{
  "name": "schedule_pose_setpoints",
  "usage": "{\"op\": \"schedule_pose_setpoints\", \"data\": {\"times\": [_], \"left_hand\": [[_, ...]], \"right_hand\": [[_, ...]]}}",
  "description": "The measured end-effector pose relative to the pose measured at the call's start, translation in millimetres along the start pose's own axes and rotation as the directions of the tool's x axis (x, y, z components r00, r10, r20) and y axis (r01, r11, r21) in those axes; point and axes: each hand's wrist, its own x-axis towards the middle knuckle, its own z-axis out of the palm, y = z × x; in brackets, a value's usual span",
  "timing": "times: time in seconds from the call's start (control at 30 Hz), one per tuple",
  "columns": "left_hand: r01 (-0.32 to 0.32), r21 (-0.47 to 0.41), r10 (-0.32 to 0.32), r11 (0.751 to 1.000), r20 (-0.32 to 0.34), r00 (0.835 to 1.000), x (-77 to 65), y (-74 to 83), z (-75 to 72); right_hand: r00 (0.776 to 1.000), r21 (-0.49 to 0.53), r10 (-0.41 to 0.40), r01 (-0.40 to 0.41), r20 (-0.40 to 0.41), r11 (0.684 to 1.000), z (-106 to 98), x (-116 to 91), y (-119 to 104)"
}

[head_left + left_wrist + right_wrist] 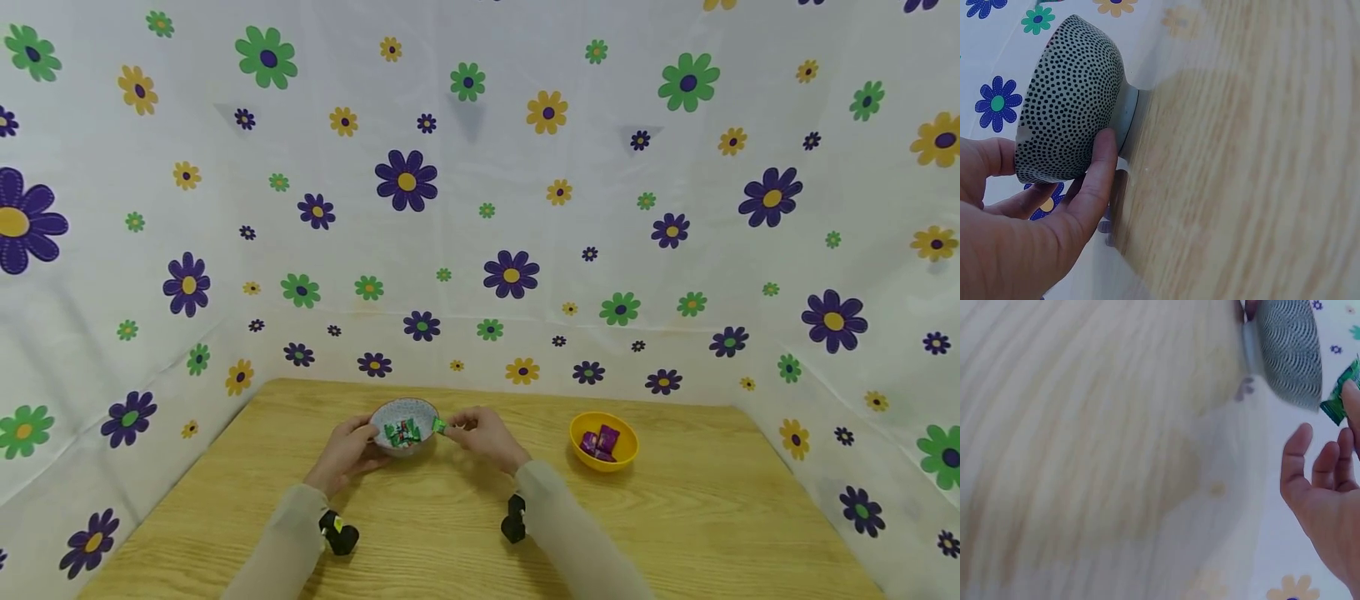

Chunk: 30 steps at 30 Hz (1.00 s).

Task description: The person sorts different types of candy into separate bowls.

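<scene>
A dotted bowl point(405, 451) with a darker rim stands on the table, several green-wrapped candies point(402, 432) inside it. My left hand point(347, 454) grips its left side; in the left wrist view the thumb is at the rim and a finger point(1104, 156) lies low against the outer wall near the foot. At the bowl's right edge, my right hand point(483, 435) pinches one green-wrapped candy point(1339, 394) between thumb and finger. In the right wrist view the other fingers of that hand are spread loosely below the candy, apart from the bowl.
A yellow bowl point(632, 454) with several purple-wrapped candies point(600, 443) stands to the right of my right hand. The wooden table point(420, 533) ends at a white flowered cloth point(465, 233) hanging behind it and at both sides.
</scene>
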Motion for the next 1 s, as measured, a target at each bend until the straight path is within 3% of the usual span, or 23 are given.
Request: {"op": "schedule_pose_setpoints", "data": {"times": [0.13, 0.27, 0.53, 0.8, 1.0], "left_hand": [[-0.004, 0.003, 0.004, 1.000, -0.001, 1.000, -1.2, 1.4, 0.9], [0.002, 0.008, -0.002, 1.000, 0.004, 1.000, -2.7, 1.7, 2.7], [-0.005, 0.005, 0.005, 1.000, 0.017, 1.000, -2.5, 2.1, 6.7], [-0.018, 0.003, 0.018, 1.000, 0.017, 1.000, 0.7, -0.8, 5.6], [-0.018, 0.030, 0.018, 0.999, 0.005, 1.000, -0.2, -2.0, 2.0]], "right_hand": [[0.997, 0.003, -0.045, 0.045, -0.058, 0.999, 10.7, 6.4, -8.8], [0.991, -0.057, -0.093, 0.088, -0.097, 0.994, 22.7, 10.3, -11.6], [0.991, -0.160, -0.066, 0.046, -0.117, 0.986, 34.5, 8.5, -13.5], [0.996, -0.105, 0.030, -0.039, -0.085, 0.994, 27.7, -1.0, -13.7], [0.999, -0.062, 0.002, -0.005, -0.047, 0.998, 22.6, -4.7, -5.5]]}}
